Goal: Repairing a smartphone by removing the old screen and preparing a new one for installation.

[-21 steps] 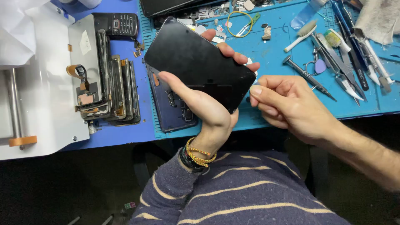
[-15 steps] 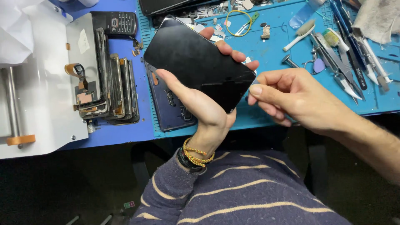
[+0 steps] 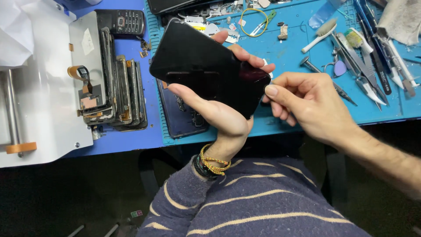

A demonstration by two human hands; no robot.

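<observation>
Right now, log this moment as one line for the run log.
left hand: holds black phone over blue mat | right hand: fingers pinch at phone's lower corner | nearby: stack of screens, brushes, tweezers

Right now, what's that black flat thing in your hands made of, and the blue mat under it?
The black panel in the left hand looks like glass: smooth and glossy, with faint reflections on it, though plastic is possible. The right hand pinches at its corner. The blue mat looks like soft rubber or silicone: matte, with moulded ridges and little compartments.
</observation>
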